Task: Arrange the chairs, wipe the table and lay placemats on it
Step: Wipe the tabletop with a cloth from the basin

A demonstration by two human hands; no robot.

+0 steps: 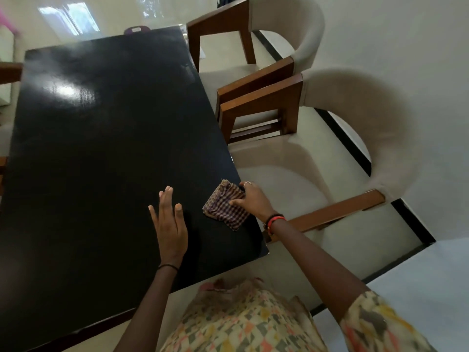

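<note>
"While the left hand rests flat, fingers straight, on the black table, which step is active?"

"Wiping. The folded checked cloth lies at the table's right edge, pinched by the right hand, beside the near armchair. Next: sweep leftward under even pressure. No placemats are in view; the left-edge woodwork is cut off."

Your view is dim overall, with daylight glaring off the glossy floor at upper left and a white patch on the dark table. The wide lens bends the chairs at right, which look softly blurred, perhaps from motion.
</note>
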